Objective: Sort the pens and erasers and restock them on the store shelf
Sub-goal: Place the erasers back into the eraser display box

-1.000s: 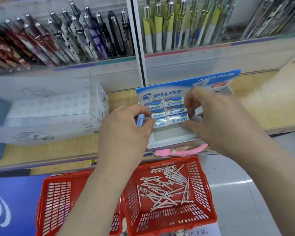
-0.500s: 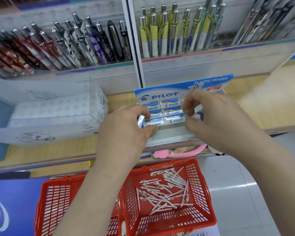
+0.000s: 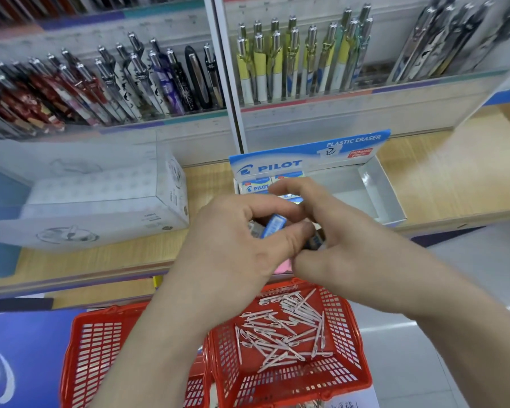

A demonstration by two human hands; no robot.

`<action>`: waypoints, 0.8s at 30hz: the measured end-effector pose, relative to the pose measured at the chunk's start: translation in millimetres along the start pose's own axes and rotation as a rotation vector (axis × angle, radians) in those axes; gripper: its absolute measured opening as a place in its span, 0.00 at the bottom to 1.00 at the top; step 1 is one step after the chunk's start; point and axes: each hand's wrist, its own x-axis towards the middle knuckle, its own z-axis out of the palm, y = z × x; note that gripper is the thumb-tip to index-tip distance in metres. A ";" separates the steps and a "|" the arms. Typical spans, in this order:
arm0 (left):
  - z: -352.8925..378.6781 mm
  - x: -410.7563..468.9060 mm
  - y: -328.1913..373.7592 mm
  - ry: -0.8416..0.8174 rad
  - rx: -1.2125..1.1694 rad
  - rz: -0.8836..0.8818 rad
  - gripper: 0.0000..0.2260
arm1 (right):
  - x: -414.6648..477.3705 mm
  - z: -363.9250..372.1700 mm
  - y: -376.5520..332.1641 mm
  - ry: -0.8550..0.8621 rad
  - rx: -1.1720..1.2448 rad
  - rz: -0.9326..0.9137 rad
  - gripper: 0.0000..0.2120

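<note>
My left hand (image 3: 233,245) pinches a blue-sleeved eraser (image 3: 273,226) in front of the Pilot eraser display box (image 3: 377,195) on the wooden shelf. My right hand (image 3: 345,240) meets it, fingers curled around the same eraser and a dark-ended one below. Two erasers (image 3: 258,185) lie at the box's back left; its right half is bare. White pens (image 3: 283,331) lie heaped in the right red basket (image 3: 354,360).
A second red basket (image 3: 95,348) stands left of the first. A white carton (image 3: 100,201) sits on the shelf at left. Racks of pens (image 3: 295,63) fill the shelf above. Something pink (image 3: 283,266) shows under my hands.
Both hands pulled back from the display box toward me and came together on the eraser. The box's right half is now uncovered.
</note>
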 end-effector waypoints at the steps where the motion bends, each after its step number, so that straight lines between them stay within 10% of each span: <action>1: 0.8 -0.6 -3.2 0.047 -0.057 -0.014 0.01 | -1.0 1.7 -0.3 0.036 0.042 -0.012 0.28; 8: 3.0 -7.7 -15.5 0.219 -0.476 -0.215 0.14 | -8.2 3.6 7.1 0.368 0.235 -0.088 0.13; 13: 6.9 -14.4 -15.2 0.174 -0.453 -0.209 0.14 | -7.1 14.6 7.1 0.375 0.846 0.003 0.14; 24: -7.7 -19.9 -14.2 0.118 -0.194 0.006 0.12 | -5.4 7.6 5.9 0.197 0.557 0.047 0.08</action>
